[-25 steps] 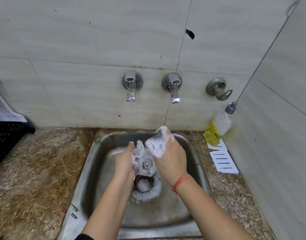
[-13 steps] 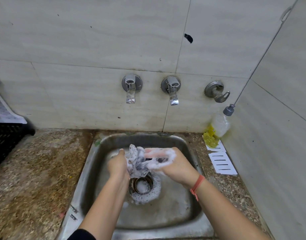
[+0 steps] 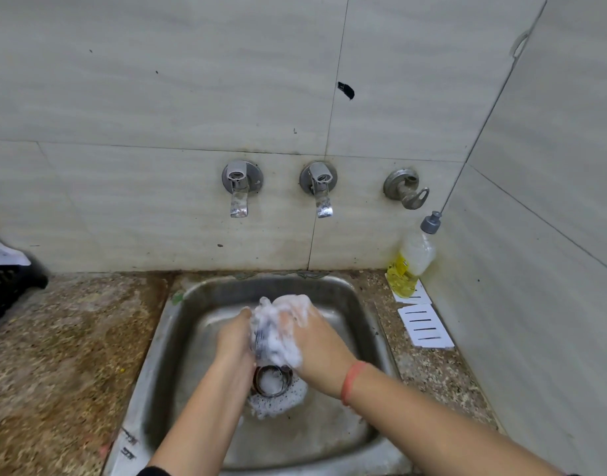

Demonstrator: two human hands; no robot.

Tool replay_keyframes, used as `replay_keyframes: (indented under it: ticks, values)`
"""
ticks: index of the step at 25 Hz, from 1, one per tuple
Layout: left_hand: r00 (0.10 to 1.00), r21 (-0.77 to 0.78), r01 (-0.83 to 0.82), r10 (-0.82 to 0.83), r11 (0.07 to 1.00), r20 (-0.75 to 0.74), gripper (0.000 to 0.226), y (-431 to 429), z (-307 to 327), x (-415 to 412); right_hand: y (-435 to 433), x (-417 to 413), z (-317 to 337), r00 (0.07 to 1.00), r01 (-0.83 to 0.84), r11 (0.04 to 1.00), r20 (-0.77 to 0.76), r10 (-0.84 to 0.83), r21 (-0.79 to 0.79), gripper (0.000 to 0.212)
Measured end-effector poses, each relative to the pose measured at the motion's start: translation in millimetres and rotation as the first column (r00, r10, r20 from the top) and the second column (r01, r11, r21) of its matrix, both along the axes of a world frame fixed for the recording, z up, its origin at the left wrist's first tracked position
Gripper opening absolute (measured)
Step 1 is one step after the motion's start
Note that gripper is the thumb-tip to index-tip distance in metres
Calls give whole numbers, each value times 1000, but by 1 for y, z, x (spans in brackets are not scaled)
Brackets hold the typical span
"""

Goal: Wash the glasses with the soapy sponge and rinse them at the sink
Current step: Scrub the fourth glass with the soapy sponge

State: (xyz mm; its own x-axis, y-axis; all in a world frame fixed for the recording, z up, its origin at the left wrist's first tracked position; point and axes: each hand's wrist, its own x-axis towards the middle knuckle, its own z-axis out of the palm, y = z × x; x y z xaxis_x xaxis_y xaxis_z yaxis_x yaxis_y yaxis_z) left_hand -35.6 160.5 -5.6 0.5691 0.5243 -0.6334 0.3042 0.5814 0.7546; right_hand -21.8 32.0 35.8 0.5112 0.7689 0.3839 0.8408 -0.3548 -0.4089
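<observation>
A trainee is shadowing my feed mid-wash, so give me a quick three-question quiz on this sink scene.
1. True or false: water is running from the taps.
2. Which hand wears the red wristband?
3. The soap bottle stands: A) inside the sink; B) by the wall, right of the sink; C) on the black crate.
Key: 1 false; 2 the right hand; 3 B.
</observation>
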Motion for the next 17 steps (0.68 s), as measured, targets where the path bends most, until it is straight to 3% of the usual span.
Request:
replay_keyframes:
  ticks: [2,3,5,6,7,8,10,12,13,15,17]
  values:
    - [987,9,-152,152,988,-57,33,-3,2,5,11,-11,-12,952,278,956,-156,-262,90,29]
    - [971,58,-218,223,974,-82,34,-6,5,5,17,-15,-20,882,425,893,-288,-372,148,28]
    - [939,210,-295,324,932,-118,40,-12,11,1,29,-19,-25,695,613,760,-605,-388,216,16]
    - [929,259,-316,354,912,-112,44,-15,12,-2,31,-21,-23,651,636,736,-673,-350,233,12]
    - [922,282,-339,377,898,-92,45,-15,13,-4,32,-21,-21,692,598,760,-642,-330,255,11]
    - [926,284,-328,366,901,-92,45,-13,13,-4,29,-21,-16,788,513,825,-512,-342,238,12]
    - [958,269,-200,245,942,-146,39,-9,12,-4,19,-17,-15,954,282,953,-139,-266,114,21]
    - [964,210,-164,202,964,-174,36,-12,13,-4,8,-2,-23,976,175,984,127,-175,16,40]
    - [967,173,-175,202,969,-153,37,-15,18,-6,6,3,-29,969,189,982,158,-190,20,44]
    - [964,215,-207,236,954,-119,44,-24,29,-10,7,-2,-23,939,341,936,-80,-334,89,34]
    - [956,386,-239,287,891,-69,52,-33,35,-10,19,-13,-22,761,568,817,-441,-476,99,22]
